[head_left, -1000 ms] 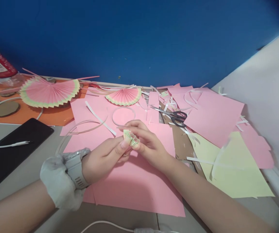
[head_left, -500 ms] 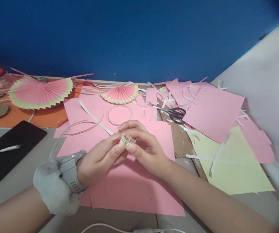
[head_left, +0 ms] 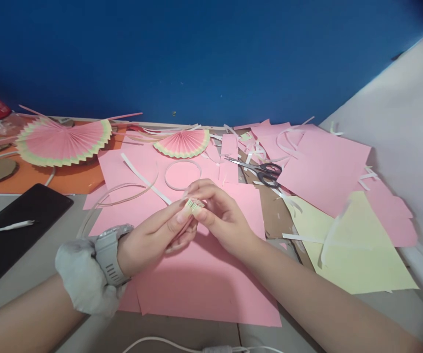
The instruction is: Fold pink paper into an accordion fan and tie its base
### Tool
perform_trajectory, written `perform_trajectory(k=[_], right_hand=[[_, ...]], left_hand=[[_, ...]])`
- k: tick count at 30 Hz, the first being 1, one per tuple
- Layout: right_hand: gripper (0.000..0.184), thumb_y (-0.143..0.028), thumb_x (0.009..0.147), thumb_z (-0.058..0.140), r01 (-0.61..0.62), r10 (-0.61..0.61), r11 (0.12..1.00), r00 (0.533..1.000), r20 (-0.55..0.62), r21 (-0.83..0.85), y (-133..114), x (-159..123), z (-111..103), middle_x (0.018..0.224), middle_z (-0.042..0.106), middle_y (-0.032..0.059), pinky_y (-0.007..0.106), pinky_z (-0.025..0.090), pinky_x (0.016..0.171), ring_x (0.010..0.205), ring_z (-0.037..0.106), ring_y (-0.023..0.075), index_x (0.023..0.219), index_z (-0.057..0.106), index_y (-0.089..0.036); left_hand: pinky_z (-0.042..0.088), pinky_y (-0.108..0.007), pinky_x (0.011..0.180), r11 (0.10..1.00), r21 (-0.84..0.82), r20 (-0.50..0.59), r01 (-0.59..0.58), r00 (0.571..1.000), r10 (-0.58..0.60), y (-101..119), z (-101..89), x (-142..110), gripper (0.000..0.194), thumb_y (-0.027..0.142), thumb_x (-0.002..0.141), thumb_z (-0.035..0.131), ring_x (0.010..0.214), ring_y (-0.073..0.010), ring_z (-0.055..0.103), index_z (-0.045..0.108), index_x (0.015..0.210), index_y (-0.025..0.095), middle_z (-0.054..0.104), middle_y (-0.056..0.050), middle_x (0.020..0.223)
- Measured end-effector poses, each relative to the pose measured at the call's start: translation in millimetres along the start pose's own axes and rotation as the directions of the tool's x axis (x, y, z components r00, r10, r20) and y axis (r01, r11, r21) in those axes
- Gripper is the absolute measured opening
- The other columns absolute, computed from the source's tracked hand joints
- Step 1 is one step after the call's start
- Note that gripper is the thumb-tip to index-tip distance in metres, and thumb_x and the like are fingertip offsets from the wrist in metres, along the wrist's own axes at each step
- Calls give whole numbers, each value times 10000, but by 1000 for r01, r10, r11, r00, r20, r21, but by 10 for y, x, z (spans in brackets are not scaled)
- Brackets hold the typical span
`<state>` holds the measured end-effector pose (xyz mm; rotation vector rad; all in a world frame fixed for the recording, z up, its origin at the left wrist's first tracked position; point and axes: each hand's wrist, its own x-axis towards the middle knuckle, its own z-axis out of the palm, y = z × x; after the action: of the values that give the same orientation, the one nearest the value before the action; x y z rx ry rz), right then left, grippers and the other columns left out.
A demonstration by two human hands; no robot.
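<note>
Between both hands is a tightly pleated paper fan [head_left: 194,205], its pale green and pink folded edges showing end-on; most of it is hidden by the fingers. My left hand [head_left: 160,232] is closed on its left side, thumb along the folds. My right hand [head_left: 223,215] grips the other side, with thumb pressed on the pleats and fingers curled over the far side. Both are held above pink paper sheets [head_left: 197,289]. Behind them lie an opened pink-and-green paper fan [head_left: 182,142] and a larger one [head_left: 64,139] at the left.
Black-handled scissors [head_left: 261,170] lie on brown cardboard to the right. Pale green paper [head_left: 358,260] and pink sheets [head_left: 329,166] overlap beyond. A roll of tape or ring [head_left: 166,175] and white strips sit ahead. At left are a phone [head_left: 23,230] and white cable [head_left: 9,227].
The pleated paper is squeezed into a more compact, even stack and tilted slightly. My left hand and wrist have shifted a little; both hands keep their grip.
</note>
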<state>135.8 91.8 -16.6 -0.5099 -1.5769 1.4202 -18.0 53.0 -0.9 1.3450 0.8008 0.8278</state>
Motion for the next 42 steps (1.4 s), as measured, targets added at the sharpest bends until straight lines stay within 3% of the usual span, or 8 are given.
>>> perform_trajectory(k=[5,9,12,19,22,28,37,42], right_hand=[[38,-224,859,587,-79,81,995,996,-45,53,8,32,-17,954,505,10,278,419,867,962,515,129,865,622,-236],[52,-259,883,562,-197,215,960,974,-71,200,33,38,-24,945,501,-8,252,415,771,851,497,109,865,606,-239],[48,-268,882,570,-226,243,946,969,-47,233,45,36,-27,930,512,-13,261,408,751,812,495,107,898,605,-240],[67,-260,894,555,-182,191,974,980,-52,131,21,22,-11,868,512,-18,254,385,754,799,483,106,860,605,-231],[82,-277,902,541,-218,231,952,972,-35,215,34,11,-2,862,496,-19,264,384,740,773,476,105,860,593,-230],[50,-301,874,581,-207,273,914,950,-150,348,68,44,-25,862,499,-33,253,388,749,758,464,100,871,598,-255],[76,-299,893,553,-241,314,858,945,-91,454,46,40,11,789,535,-36,236,382,711,693,452,95,860,598,-248],[75,-322,876,575,-223,303,881,944,-135,416,37,39,4,794,527,-36,230,372,678,688,436,100,855,596,-253]], left_hand=[[393,-259,538,983,184,-75,2,997,11,-40,23,12,238,391,964,300,548,-113,450,416,886,198,456,39,657],[393,-267,628,828,560,-183,17,978,103,-51,9,-6,167,334,942,397,672,-138,489,459,879,192,512,12,753],[393,-263,633,731,680,-239,49,958,158,-21,-22,-23,188,323,951,374,689,-147,522,506,950,190,571,0,789],[395,-244,644,575,815,-148,-65,938,314,-28,-72,-37,228,276,951,378,687,-138,543,575,902,172,601,-4,745],[404,-246,652,580,810,-130,-88,937,324,-31,-67,-42,224,273,946,383,694,-141,552,580,892,179,606,-3,742],[432,-234,653,727,686,-278,25,933,230,37,-59,-44,188,313,928,447,684,-127,602,588,970,196,659,21,750],[441,-223,660,667,745,-249,-15,921,299,7,-75,-69,200,271,923,449,685,-118,621,617,841,200,697,27,733],[439,-224,678,733,679,-298,31,925,237,43,-64,-78,186,306,917,459,712,-116,625,614,901,204,698,24,776]])
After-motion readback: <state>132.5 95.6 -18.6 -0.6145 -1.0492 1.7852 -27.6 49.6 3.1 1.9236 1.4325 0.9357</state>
